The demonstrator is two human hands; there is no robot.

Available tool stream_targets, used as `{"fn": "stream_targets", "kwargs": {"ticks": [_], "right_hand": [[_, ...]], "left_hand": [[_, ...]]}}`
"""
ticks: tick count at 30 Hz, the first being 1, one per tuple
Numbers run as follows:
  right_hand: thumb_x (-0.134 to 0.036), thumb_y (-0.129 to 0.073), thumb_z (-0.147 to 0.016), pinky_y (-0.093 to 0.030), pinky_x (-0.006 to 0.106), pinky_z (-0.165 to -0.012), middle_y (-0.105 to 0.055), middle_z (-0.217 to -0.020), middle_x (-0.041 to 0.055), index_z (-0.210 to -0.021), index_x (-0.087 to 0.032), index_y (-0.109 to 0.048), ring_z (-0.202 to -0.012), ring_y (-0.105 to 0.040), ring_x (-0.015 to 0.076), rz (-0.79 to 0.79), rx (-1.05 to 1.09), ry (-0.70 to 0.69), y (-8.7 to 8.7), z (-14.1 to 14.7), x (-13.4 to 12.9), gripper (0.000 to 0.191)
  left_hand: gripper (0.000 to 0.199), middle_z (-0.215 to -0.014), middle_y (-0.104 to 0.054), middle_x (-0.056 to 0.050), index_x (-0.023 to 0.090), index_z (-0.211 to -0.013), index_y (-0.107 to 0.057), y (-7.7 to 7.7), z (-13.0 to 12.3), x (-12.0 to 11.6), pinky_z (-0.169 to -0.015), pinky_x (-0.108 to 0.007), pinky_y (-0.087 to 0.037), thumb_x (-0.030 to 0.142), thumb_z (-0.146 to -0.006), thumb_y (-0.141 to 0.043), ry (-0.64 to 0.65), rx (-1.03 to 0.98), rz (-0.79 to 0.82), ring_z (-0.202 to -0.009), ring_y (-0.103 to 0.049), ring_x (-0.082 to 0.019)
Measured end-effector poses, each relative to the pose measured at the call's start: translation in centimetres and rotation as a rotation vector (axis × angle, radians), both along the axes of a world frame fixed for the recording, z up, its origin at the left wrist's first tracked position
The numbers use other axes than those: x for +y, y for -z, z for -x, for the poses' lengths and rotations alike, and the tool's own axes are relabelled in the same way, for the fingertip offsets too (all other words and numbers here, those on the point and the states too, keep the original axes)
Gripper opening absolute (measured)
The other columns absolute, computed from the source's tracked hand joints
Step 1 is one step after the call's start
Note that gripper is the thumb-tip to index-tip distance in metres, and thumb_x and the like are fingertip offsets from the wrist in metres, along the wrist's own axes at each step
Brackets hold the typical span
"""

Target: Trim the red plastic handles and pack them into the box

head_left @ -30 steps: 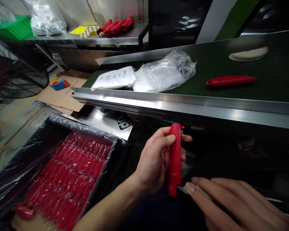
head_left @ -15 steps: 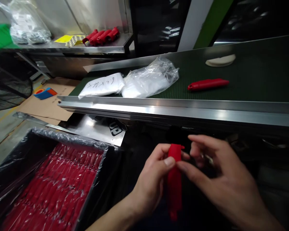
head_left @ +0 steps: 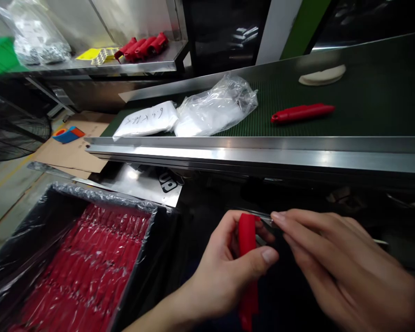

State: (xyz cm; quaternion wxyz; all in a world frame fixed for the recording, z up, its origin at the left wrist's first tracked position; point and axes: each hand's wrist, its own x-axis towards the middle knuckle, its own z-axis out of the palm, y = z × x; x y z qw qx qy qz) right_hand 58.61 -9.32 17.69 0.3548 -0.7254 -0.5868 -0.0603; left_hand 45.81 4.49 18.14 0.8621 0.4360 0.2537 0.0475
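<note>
My left hand (head_left: 224,272) is closed around a long red plastic part (head_left: 248,235), held upright below the conveyor edge, with the thumb stretched across it. Close to its right is my right hand (head_left: 335,258), fingers pinched together. From those fingertips a thin, shiny metal tool (head_left: 268,220) points toward the top of the part; its exact kind cannot be made out. The tip is partly hidden behind the red part, so I cannot tell whether they touch.
A green conveyor belt (head_left: 373,106) carries another red part (head_left: 302,113), a cream curved piece (head_left: 323,76) and white plastic bags (head_left: 214,110). Lower left, a lined box (head_left: 148,230) holds bagged red parts (head_left: 90,263). Several red pieces (head_left: 143,48) lie on a metal shelf (head_left: 141,67).
My right hand's fingers have come together and now point the metal tool at the part's top. My left thumb has shifted right across the part. The view has shifted slightly.
</note>
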Motion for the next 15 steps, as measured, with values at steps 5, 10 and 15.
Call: {"fn": "stream_targets", "kwargs": {"ticks": [5,10,15], "right_hand": [[-0.002,-0.055,-0.088,-0.044,0.038,-0.084,-0.062,-0.115,0.0114,-0.127,-0.012,-0.06,-0.105,-0.057,0.0205,-0.004,-0.064,-0.032,-0.11,-0.27,-0.05,0.041],[-0.001,-0.055,-0.087,-0.043,0.038,-0.085,-0.063,-0.114,0.0112,-0.128,-0.012,-0.059,-0.104,-0.058,0.0204,0.021,-0.082,-0.031,-0.11,-0.16,-0.18,0.043],[-0.003,-0.053,-0.088,-0.043,0.037,-0.085,-0.064,-0.115,0.0099,-0.13,-0.014,-0.058,-0.104,-0.059,0.0199,0.043,-0.083,-0.038,0.26,-0.17,-0.35,0.043]], "left_hand": [[0.031,-0.082,-0.06,0.001,0.02,-0.104,-0.057,-0.25,0.04,-0.19,-0.056,-0.02,-0.037,0.03,-0.082,-0.077,-0.008,-0.007,0.002,-0.06,-0.05,-0.004],[0.034,-0.069,-0.056,0.003,0.018,-0.103,-0.056,-0.56,0.06,-0.18,-0.053,-0.019,-0.038,0.034,-0.081,-0.077,0.019,0.031,-0.01,-0.058,-0.049,-0.006],[0.031,-0.071,-0.054,0.004,0.018,-0.099,-0.055,-0.52,-0.01,-0.22,-0.053,-0.017,-0.037,0.031,-0.082,-0.076,0.021,0.011,0.011,-0.058,-0.047,-0.005]]}}
